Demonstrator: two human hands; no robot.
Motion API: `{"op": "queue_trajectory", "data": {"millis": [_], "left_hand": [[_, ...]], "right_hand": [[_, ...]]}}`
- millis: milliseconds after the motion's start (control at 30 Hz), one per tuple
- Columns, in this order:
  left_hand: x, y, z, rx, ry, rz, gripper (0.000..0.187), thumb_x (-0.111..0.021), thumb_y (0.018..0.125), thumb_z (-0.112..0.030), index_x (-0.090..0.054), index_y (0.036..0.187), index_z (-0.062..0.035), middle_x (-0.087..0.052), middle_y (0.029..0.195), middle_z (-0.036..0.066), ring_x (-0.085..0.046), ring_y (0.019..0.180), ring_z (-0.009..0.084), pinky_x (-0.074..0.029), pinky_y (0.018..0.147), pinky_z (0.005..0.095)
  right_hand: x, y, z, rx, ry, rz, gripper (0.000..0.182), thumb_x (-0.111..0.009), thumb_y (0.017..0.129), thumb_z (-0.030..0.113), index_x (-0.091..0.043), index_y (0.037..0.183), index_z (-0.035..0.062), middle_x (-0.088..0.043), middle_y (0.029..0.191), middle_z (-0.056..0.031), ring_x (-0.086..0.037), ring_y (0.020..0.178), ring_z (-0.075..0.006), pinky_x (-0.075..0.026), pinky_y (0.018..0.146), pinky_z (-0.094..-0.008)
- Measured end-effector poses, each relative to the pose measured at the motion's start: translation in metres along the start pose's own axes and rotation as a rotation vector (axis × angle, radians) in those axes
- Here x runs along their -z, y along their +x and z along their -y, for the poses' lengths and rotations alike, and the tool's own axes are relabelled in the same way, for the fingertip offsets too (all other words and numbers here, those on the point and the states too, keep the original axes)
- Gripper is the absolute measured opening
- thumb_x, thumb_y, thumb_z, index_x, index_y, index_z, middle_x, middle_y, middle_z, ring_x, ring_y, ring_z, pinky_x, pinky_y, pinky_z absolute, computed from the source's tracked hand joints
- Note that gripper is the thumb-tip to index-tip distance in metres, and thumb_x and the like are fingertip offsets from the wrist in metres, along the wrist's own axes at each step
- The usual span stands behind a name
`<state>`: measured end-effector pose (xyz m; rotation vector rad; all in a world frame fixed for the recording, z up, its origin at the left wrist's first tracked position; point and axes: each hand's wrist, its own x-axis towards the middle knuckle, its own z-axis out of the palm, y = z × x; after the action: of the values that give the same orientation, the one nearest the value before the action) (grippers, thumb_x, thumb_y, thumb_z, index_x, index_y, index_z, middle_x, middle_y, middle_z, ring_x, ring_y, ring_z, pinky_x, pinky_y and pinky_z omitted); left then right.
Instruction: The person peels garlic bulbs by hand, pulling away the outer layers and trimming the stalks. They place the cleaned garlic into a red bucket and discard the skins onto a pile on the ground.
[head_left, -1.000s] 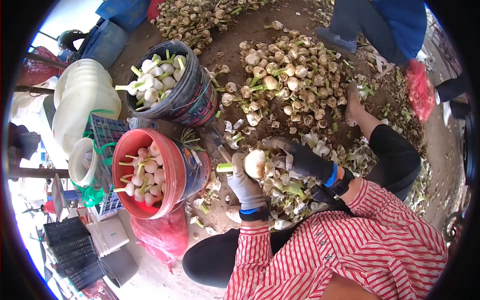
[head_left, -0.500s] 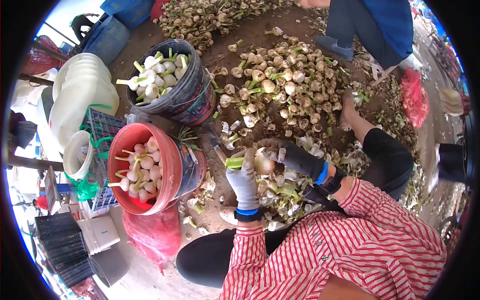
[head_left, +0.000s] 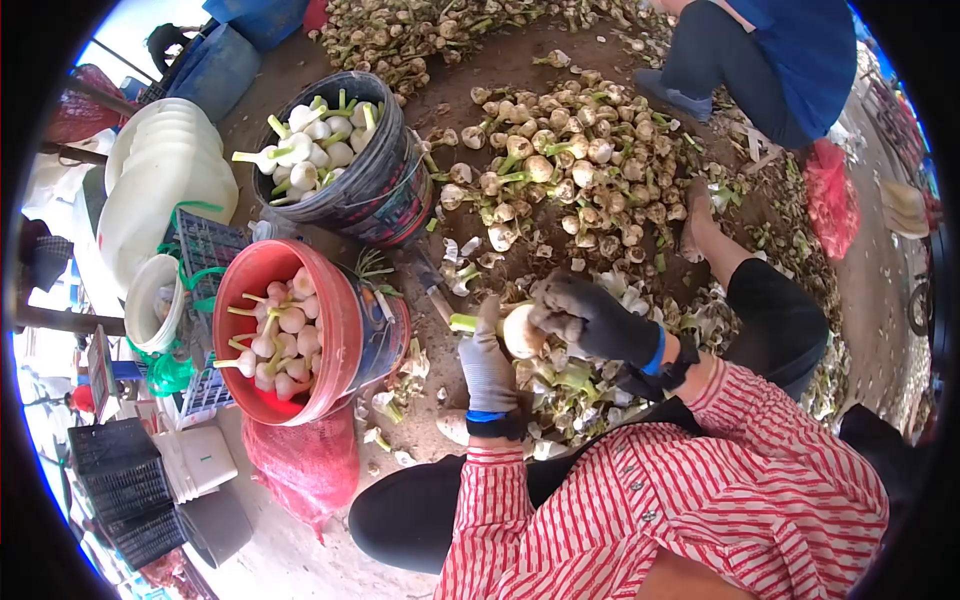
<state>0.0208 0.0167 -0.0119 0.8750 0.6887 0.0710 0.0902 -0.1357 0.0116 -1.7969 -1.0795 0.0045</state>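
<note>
A garlic bulb (head_left: 523, 331) with a cut green stem is held between my two hands, its white side showing. My left hand (head_left: 487, 362), in a pale grey glove, is closed around the stem, whose cut end pokes out on the left. The dark-gloved right hand (head_left: 603, 318) presses curled fingers against the right side of the bulb; its fingertips are partly hidden. Beneath them lies a heap of peeled garlic skins (head_left: 575, 380). Farther forward is a pile of unpeeled garlic bulbs (head_left: 590, 165).
A red bucket (head_left: 340, 345) and a black bucket (head_left: 400, 150), both holding cleaned garlic, stand to the left. A red mesh sack (head_left: 300, 465) lies by the red bucket. Another person (head_left: 745, 70) sits at the upper right. Crates (head_left: 115, 490) and white tubs (head_left: 160, 190) line the left.
The bulb now shows a cleaner white surface. My right hand has shifted and curled its fingers at the bulb's side. The other person at the upper right has moved slightly right.
</note>
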Motion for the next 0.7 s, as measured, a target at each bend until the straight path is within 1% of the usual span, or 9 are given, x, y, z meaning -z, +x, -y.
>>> {"op": "queue_trajectory", "data": {"millis": [67, 100, 267, 333, 400, 467, 533, 600, 700], "left_hand": [[0.007, 0.005, 0.003, 0.053, -0.187, 0.065, 0.034, -0.056, 0.088, -0.027, -0.052, 0.104, 0.0024, -0.060, 0.092, 0.011, -0.060, 0.082, 0.0180, -0.050, 0.075, 0.0316], [0.011, 0.008, 0.006, 0.111, -0.374, 0.133, 0.035, -0.055, 0.088, -0.028, -0.050, 0.109, 0.0002, -0.059, 0.096, 0.012, -0.059, 0.087, 0.0195, -0.049, 0.080, 0.0339], [0.024, 0.024, 0.023, 0.225, -0.454, 0.201, 0.037, -0.053, 0.089, -0.028, -0.044, 0.120, -0.0096, -0.058, 0.099, 0.012, -0.058, 0.091, 0.0203, -0.047, 0.084, 0.0358], [0.017, 0.020, 0.022, 0.252, -0.402, 0.190, 0.037, -0.053, 0.089, -0.027, -0.043, 0.121, -0.0112, -0.058, 0.099, 0.013, -0.059, 0.089, 0.0201, -0.048, 0.082, 0.0351], [-0.005, -0.002, 0.004, 0.041, -0.033, 0.001, 0.039, -0.055, 0.088, -0.028, -0.044, 0.118, -0.0042, -0.059, 0.096, 0.012, -0.061, 0.081, 0.0195, -0.052, 0.074, 0.0331], [0.004, 0.006, 0.012, 0.045, -0.028, -0.036, 0.038, -0.056, 0.087, -0.029, -0.049, 0.110, 0.0003, -0.060, 0.092, 0.011, -0.062, 0.077, 0.0188, -0.054, 0.065, 0.0314], [0.016, 0.014, 0.020, 0.123, -0.304, 0.162, 0.035, -0.056, 0.087, -0.032, -0.055, 0.100, 0.0003, -0.062, 0.086, 0.010, -0.062, 0.078, 0.0194, -0.053, 0.064, 0.0312], [0.024, 0.023, 0.021, 0.295, -0.453, 0.295, 0.032, -0.053, 0.088, -0.033, -0.059, 0.093, -0.0019, -0.063, 0.082, 0.009, -0.062, 0.077, 0.0194, -0.052, 0.066, 0.0295], [0.017, 0.019, 0.017, 0.206, -0.382, 0.116, 0.033, -0.052, 0.087, -0.038, -0.060, 0.090, -0.0054, -0.064, 0.081, 0.007, -0.061, 0.078, 0.0194, -0.052, 0.070, 0.0307]], "right_hand": [[0.003, -0.006, 0.011, -0.305, 0.817, 0.026, 0.015, -0.057, 0.086, 0.015, -0.054, 0.089, 0.0013, -0.055, 0.079, -0.0011, -0.055, 0.073, -0.0124, -0.045, 0.064, -0.0283], [0.009, -0.015, 0.007, -0.512, 0.942, 0.153, 0.022, -0.055, 0.089, 0.022, -0.052, 0.094, 0.0009, -0.054, 0.079, -0.0003, -0.053, 0.073, -0.0079, -0.045, 0.063, -0.0252], [0.004, -0.004, 0.004, -0.553, 1.108, -0.090, 0.016, -0.059, 0.086, 0.016, -0.055, 0.093, 0.0026, -0.057, 0.082, -0.0026, -0.055, 0.076, -0.0101, -0.045, 0.065, -0.0253], [-0.004, 0.003, -0.010, -0.024, 0.089, -0.100, 0.014, -0.063, 0.079, 0.011, -0.057, 0.089, 0.0034, -0.057, 0.084, -0.0060, -0.057, 0.075, -0.0181, -0.046, 0.066, -0.0285], [-0.014, -0.003, -0.021, -0.021, 0.025, -0.122, 0.016, -0.067, 0.074, 0.008, -0.057, 0.086, 0.0034, -0.057, 0.084, -0.0090, -0.056, 0.075, -0.0246, -0.046, 0.067, -0.0307], [-0.011, -0.002, -0.021, -0.091, 0.071, 0.085, 0.013, -0.065, 0.077, 0.008, -0.056, 0.085, 0.0037, -0.056, 0.082, -0.0091, -0.056, 0.075, -0.0251, -0.046, 0.068, -0.0295], [-0.011, -0.013, -0.008, -0.151, 0.241, 0.045, 0.010, -0.060, 0.081, 0.009, -0.055, 0.086, 0.0028, -0.058, 0.083, -0.0083, -0.057, 0.074, -0.0221, -0.045, 0.067, -0.0284], [0.007, -0.016, 0.012, -0.570, 0.776, 0.222, 0.010, -0.057, 0.084, 0.010, -0.053, 0.088, 0.0017, -0.060, 0.087, -0.0080, -0.057, 0.075, -0.0178, -0.046, 0.067, -0.0273], [-0.003, -0.036, -0.022, -0.452, 0.969, 0.177, 0.013, -0.054, 0.087, 0.013, -0.054, 0.093, 0.0013, -0.061, 0.087, -0.0075, -0.059, 0.075, -0.0151, -0.047, 0.066, -0.0262]]}}
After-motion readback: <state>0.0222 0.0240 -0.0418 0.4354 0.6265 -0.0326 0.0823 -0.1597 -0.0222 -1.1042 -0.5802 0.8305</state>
